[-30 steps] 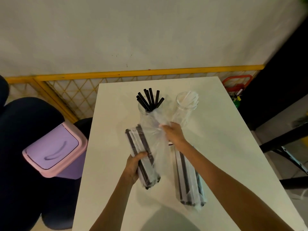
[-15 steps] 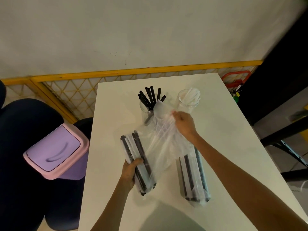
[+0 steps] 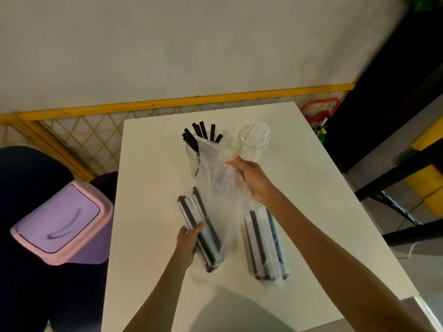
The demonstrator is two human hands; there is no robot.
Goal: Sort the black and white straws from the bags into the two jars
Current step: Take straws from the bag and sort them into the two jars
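White rectangular table (image 3: pixel 153 178) fills the middle of the head view, with a pale wall and a yellow lattice barrier (image 3: pixel 81 140) behind it at 12 o'clock. Toward the table's 12 o'clock end stand two clear plastic jars side by side: the left jar (image 3: pixel 191 161) holds black straws (image 3: pixel 203 131), and the right jar (image 3: pixel 254 149) holds white straws (image 3: pixel 257 133).

The left hand (image 3: pixel 188 239) grips the lower part of a clear plastic bag (image 3: pixel 215 178) around the mixed black and white straws inside. The right hand (image 3: pixel 251 179) holds the same bag's loose upper film, which rises in front of the left jar.

A second clear bag of mixed straws (image 3: pixel 266 248) lies flat at 5 o'clock, partly under the right forearm. Off the table at 9 o'clock sits a pink bin with a lilac swing lid (image 3: pixel 60 221).
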